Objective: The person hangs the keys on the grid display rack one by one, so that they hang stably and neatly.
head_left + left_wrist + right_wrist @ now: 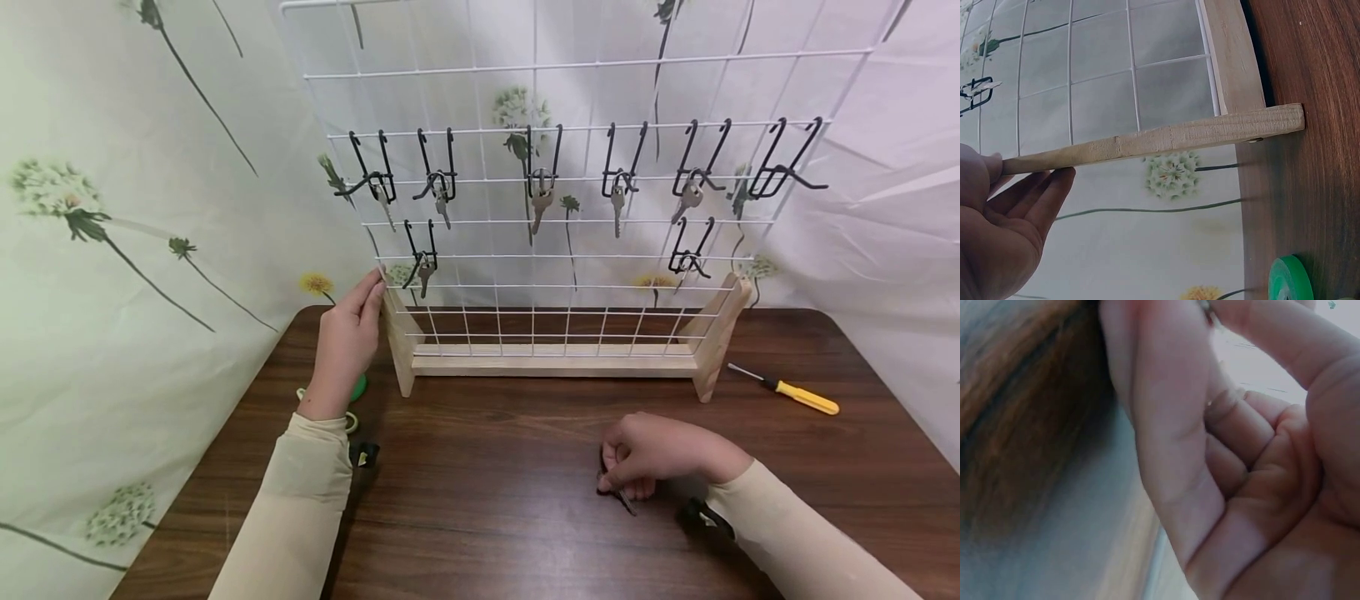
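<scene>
My left hand (351,337) pinches the upper tip of the rack's left wooden upright (397,346). In the left wrist view, the thumb and fingers of that hand (1013,231) lie on opposite sides of the wood. Low over the table, my right hand (652,457) pinches a key (626,502) by its ring end, the blade pointing down. The right wrist view shows curled fingers (1172,425), with the key mostly hidden. A white wire grid (533,321) stands in the wooden base, carrying several black hooks. Keys such as this one (542,208) hang from most hooks; the upper right hook (783,171) holds none.
A yellow-handled screwdriver (806,397) lies on the brown table (480,467), right of the rack. Green tape (1291,281) sits on the left, partly behind my left arm in the head view. A flowered cloth (150,250) hangs behind the table.
</scene>
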`<state>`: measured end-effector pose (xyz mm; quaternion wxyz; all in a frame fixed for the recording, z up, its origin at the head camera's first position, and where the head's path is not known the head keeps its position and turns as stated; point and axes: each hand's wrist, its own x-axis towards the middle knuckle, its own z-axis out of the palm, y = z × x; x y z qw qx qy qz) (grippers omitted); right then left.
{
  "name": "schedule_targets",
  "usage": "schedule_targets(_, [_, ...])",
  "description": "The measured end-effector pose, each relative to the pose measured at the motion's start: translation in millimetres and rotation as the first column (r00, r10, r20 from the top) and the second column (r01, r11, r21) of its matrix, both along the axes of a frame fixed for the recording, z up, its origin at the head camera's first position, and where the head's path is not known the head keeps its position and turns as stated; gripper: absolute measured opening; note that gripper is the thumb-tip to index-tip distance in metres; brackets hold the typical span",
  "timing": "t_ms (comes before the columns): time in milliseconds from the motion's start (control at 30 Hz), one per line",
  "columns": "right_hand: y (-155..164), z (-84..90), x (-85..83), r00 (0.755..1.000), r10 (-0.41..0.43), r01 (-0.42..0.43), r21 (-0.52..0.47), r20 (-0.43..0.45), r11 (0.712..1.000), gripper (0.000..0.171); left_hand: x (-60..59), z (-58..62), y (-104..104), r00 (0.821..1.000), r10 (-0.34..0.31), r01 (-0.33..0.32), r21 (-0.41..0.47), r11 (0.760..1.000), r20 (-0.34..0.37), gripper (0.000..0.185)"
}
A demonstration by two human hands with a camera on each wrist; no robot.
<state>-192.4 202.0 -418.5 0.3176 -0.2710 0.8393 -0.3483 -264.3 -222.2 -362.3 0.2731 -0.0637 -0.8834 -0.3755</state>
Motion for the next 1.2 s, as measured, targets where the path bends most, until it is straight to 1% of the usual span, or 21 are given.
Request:
schedule_targets(200, [1.4,9.1,0.3,1.0,-0.008,0.006,-0.069,-0.031,0.998,0.026,0.0,0.2,-0.5,1.0,0.0,0.0,0.003,1.0,-0.008,0.044])
schedule_targets(300, [1.2,15.7,-0.1,0.998,-0.044,0.038,-0.111,-0.054,0.993,0.024,0.3,0.7,-0.3,1.0,0.001,-0.001,0.004,1.0,-0.008,0.044])
schedule_targets(367, [1.4,20.6,-0.4,0.994,-0.084,0.073,-0.139,-0.075,0.988,0.022,0.0,0.6,-0.2,1.0,0.002,-0.002,0.0,1.0,-0.007,0.044])
schedule_targets(467, [2.5,28.3,-1.2,0.984,-0.156,0.136,-0.199,-0.084,0.97,0.022,-0.2,0.5,0.1,1.0,0.0,0.0,-0.002,1.0,-0.008,0.044])
schedule_targets(600, [7.0,38.5,-3.3,0.962,-0.249,0.206,-0.294,-0.114,0.933,0.021,-0.6,-0.4,-0.2,1.0,-0.006,0.006,-0.003,1.0,-0.018,0.043])
schedule_targets(700, [10.8,46.7,-4.5,0.934,-0.323,0.244,-0.39,-0.153,0.888,0.016,-0.4,-0.5,0.1,1.0,-0.008,0.008,-0.004,1.0,-0.026,0.042])
schedule_targets(800, [15.1,57.0,-3.7,0.892,-0.411,0.292,-0.455,-0.187,0.841,0.015,-0.1,-0.4,0.3,1.0,-0.008,0.007,-0.006,1.0,-0.027,0.043])
schedule_targets(900, [20.6,69.3,-0.1,0.834,-0.491,0.329,-0.488,-0.252,0.809,0.014,-0.1,-0.6,-0.1,1.0,-0.005,0.005,-0.006,1.0,-0.023,0.043])
schedule_targets(1000, [26.6,82.7,5.6,0.772,-0.556,0.339,-0.54,-0.309,0.771,0.012,-0.4,-1.0,0.1,1.0,-0.004,0.004,-0.006,1.0,-0.019,0.044])
schedule_targets(1033, [28.3,87.2,7.5,0.756,-0.577,0.338,-0.57,-0.31,0.749,0.012,-0.3,-0.9,0.2,1.0,-0.003,0.003,-0.006,1.0,-0.018,0.044])
schedule_targets(1100, [31.6,96.1,11.0,0.742,-0.611,0.321,-0.654,-0.276,0.685,0.011,-0.1,-0.9,0.0,1.0,0.001,-0.001,-0.006,1.0,-0.014,0.044])
schedule_targets(1167, [35.1,104.4,13.6,0.736,-0.636,0.296,-0.735,-0.231,0.61,0.011,-0.3,-1.1,-0.1,1.0,0.004,-0.004,-0.006,1.0,-0.011,0.044])
schedule_targets(1200, [36.7,108.4,14.5,0.737,-0.646,0.287,-0.773,-0.2,0.566,0.012,-0.3,-1.3,-0.3,1.0,0.005,-0.006,-0.005,1.0,-0.01,0.044])
